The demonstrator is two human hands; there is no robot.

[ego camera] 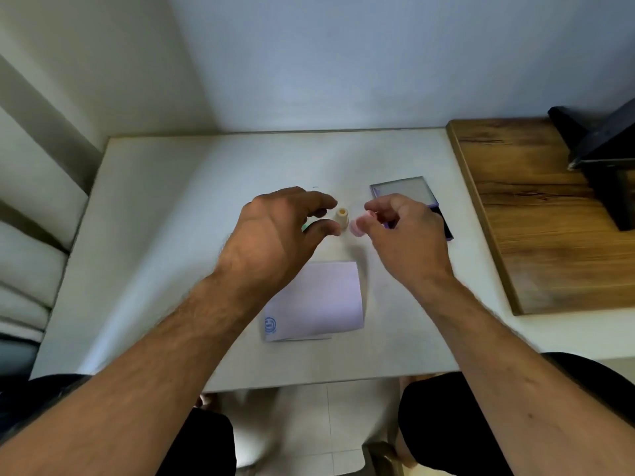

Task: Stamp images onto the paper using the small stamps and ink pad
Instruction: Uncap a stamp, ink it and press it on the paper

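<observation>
A pale sheet of paper [321, 300] lies on the white table [154, 235], with one blue round stamp mark near its front left corner. Behind it a small cream stamp [342, 218] stands upright. My left hand [275, 235] hovers just left of it, fingers curled and apart, with a bit of green showing under the fingers. My right hand [402, 231] pinches a small pink stamp [357, 228] right of the cream one. The ink pad [443, 225] lies open behind my right hand, its clear lid [402, 190] raised; the pad is mostly hidden.
A wooden board [549, 218] lies on the right side of the table, with a black object [604, 159] at its far corner. White cushions [31, 235] sit to the left. My knees show under the front table edge.
</observation>
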